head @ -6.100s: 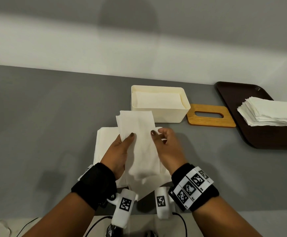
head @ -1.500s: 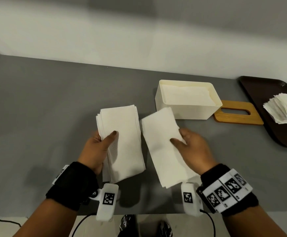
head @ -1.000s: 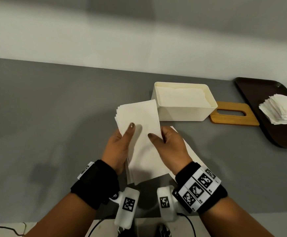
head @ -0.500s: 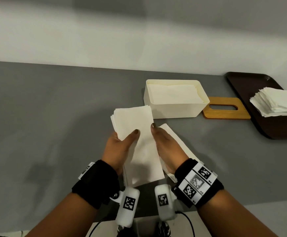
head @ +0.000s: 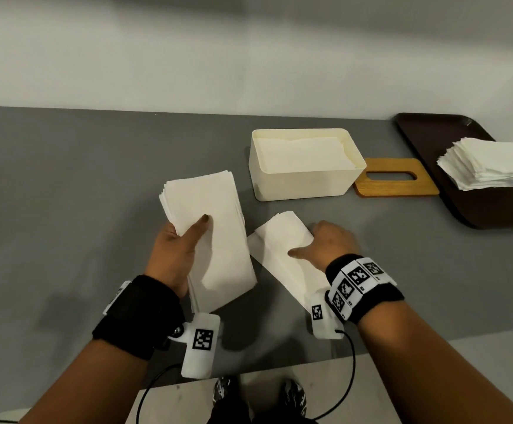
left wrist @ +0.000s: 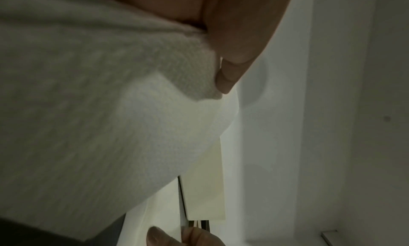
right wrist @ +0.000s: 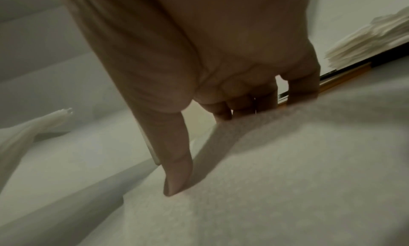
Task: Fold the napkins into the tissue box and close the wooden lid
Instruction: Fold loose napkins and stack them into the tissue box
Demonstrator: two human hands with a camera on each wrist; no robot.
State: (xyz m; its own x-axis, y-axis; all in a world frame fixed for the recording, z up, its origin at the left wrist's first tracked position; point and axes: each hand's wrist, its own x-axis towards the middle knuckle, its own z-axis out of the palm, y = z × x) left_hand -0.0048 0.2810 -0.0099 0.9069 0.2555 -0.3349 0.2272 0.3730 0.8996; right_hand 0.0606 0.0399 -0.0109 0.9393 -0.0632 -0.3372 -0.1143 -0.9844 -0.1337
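Note:
My left hand grips a stack of folded white napkins above the grey table, thumb on top. In the left wrist view the stack fills the picture under my thumb. My right hand pinches a single folded napkin lying on the table, thumb on top and fingers curled over its right edge. The cream tissue box stands open beyond both hands, with napkins inside. The wooden lid lies flat to the right of the box.
A dark brown tray at the far right carries a pile of unfolded napkins. The table's front edge runs just below my wrists. Bare grey tabletop stretches to the left of the hands.
Half a second ago both hands held the stack together at the centre. Now my left hand has carried it left, and my right hand has dropped onto the single napkin on the table.

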